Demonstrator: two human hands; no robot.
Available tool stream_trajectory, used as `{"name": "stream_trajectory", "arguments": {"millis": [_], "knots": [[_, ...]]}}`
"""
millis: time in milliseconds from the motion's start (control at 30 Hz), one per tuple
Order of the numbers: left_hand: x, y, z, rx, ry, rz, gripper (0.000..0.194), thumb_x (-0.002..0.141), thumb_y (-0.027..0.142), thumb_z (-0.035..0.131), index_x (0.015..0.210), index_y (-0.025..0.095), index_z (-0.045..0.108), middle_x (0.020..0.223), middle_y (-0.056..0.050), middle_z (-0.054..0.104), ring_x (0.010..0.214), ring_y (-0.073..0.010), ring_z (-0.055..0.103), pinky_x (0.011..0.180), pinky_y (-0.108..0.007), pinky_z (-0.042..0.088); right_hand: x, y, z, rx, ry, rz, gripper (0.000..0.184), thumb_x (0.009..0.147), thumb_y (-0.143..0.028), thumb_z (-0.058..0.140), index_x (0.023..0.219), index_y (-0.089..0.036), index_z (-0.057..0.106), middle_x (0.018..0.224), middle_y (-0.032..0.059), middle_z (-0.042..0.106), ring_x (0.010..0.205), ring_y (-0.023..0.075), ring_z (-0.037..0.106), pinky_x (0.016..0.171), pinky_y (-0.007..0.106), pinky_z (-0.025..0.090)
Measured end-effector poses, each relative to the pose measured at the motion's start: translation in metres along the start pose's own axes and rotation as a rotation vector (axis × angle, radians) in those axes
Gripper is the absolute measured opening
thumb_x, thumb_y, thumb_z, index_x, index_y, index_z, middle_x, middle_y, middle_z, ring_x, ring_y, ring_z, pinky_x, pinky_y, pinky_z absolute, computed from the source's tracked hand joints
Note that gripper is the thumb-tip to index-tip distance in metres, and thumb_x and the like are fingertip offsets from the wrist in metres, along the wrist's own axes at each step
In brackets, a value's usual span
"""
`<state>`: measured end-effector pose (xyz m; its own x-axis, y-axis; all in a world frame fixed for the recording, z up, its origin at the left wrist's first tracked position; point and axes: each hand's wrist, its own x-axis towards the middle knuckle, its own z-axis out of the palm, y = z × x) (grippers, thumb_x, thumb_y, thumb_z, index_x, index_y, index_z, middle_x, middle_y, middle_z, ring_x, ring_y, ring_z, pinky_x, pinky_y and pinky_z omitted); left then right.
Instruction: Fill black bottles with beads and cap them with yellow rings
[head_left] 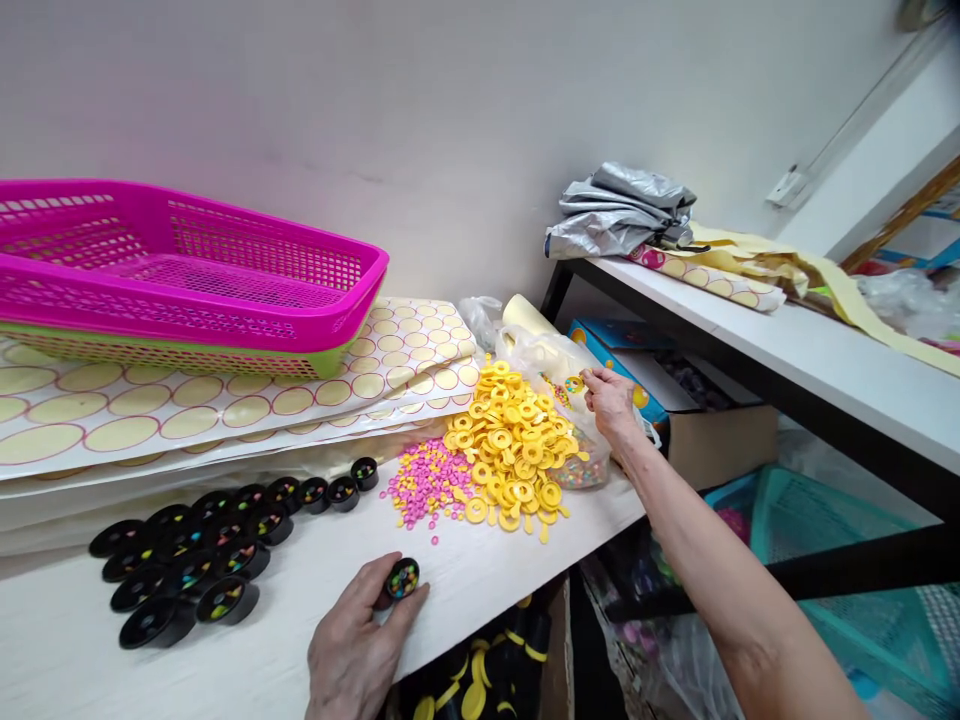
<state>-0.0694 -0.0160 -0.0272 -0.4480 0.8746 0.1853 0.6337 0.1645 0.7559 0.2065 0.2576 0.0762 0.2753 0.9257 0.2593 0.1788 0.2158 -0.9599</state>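
Right forearm (720, 570), white tabletop (292, 590) with black cups (193, 572), pale wall (450, 130) behind.

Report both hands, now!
Left hand: closed on a small black cup.
Right hand: near the clear bag; its grip cannot be told.

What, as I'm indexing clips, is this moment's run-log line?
left hand: holds black cup, colored bits inside | right hand: holds yellow item by bag | table: pink bits, yellow rings, more cups
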Motion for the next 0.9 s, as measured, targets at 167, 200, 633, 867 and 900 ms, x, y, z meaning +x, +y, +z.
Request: {"name": "stream_trajectory", "arguments": {"millis": [167,200,633,867,900], "knots": [[0.000,0.001,-0.001,0.008,-0.003,-0.015,0.042,0.064,0.051,0.064,0.095,0.023,0.066,0.097,-0.002,0.070,0.083,-0.0204,0.066,0.070,-0.027,0.055,0.002,0.007,-0.003,-0.244,-0.027,-0.070,0.029,0.071,-0.041,0.051,0.074,-0.014,0.061,0.055,-0.0010,0.054,0.039,0.0083,0.040,0.039,0.023,0.031],[0.000,0.002,-0.001,0.002,-0.004,-0.015,0.042,0.065,0.051,0.064,0.095,0.022,0.066,0.098,-0.003,0.070,0.084,-0.0205,0.066,0.071,-0.027,0.055,0.000,0.008,-0.004,-0.307,-0.048,-0.098,0.028,0.071,-0.039,0.051,0.075,-0.014,0.063,0.058,0.0004,0.057,0.043,0.0097,0.044,0.043,0.023,0.033],[-0.007,0.021,-0.006,-0.100,-0.036,0.017,0.036,0.068,0.032,0.066,0.102,0.018,0.062,0.091,-0.002,0.066,0.070,-0.0125,0.060,0.068,-0.025,0.050,-0.029,0.008,-0.010,-1.034,-0.232,-0.486,0.030,0.072,-0.013,0.047,0.097,-0.014,0.064,0.113,0.0130,0.056,0.103,0.0254,0.048,0.078,0.032,0.038],[-0.008,0.019,-0.007,-0.135,-0.063,0.031,0.040,0.067,0.032,0.068,0.104,0.017,0.061,0.089,-0.002,0.064,0.069,-0.0124,0.057,0.068,-0.026,0.049,-0.150,0.000,-0.017,-0.732,-0.570,-0.509,0.018,0.083,-0.021,0.045,0.076,-0.019,0.061,0.074,0.0035,0.058,0.074,0.0169,0.055,0.069,0.028,0.041],[-0.008,0.019,-0.007,-0.140,-0.076,0.045,0.037,0.068,0.032,0.067,0.102,0.017,0.062,0.090,-0.002,0.064,0.071,-0.0126,0.058,0.068,-0.026,0.049,-0.166,0.003,-0.019,-0.721,-0.544,-0.493,0.018,0.084,-0.023,0.044,0.079,-0.019,0.061,0.077,0.0041,0.058,0.076,0.0171,0.055,0.070,0.028,0.042]]}}
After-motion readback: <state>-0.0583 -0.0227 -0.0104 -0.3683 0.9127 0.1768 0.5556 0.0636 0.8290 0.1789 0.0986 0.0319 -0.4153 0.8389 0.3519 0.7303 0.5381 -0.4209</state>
